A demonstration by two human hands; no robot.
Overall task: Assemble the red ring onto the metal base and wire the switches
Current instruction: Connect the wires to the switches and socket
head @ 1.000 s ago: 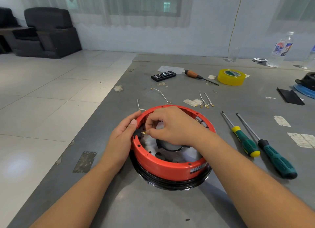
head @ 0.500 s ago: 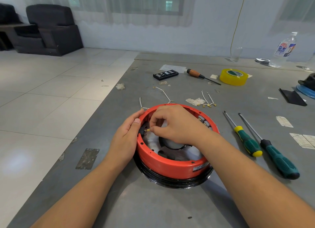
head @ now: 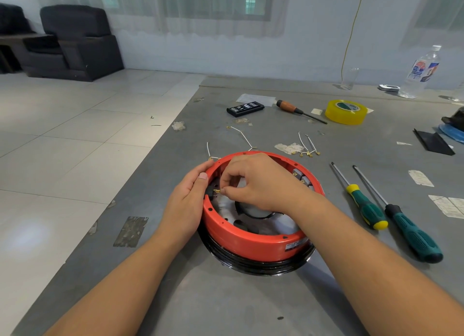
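Observation:
The red ring [head: 251,242] sits on the dark-rimmed metal base [head: 261,266] at the table's middle. My left hand [head: 187,197] holds the ring's left wall, thumb on the rim. My right hand [head: 253,182] reaches inside the ring and pinches a small brass wire terminal [head: 216,191] beside a black switch [head: 209,192] on the inner left wall. Grey switches [head: 300,176] sit on the inner right wall. Loose white wires [head: 242,134] and more wires [head: 307,147] lie behind the ring.
Two green-handled screwdrivers [head: 364,207] [head: 411,235] lie to the right. Further back are a wooden-handled screwdriver [head: 296,109], a yellow tape roll [head: 346,110], a black bit case [head: 245,108] and a water bottle [head: 421,71]. The table's left edge drops to tiled floor.
The view has shifted slightly. My right hand's fingers have worked a little at the terminal by the black switch; my left hand stays on the ring's left wall.

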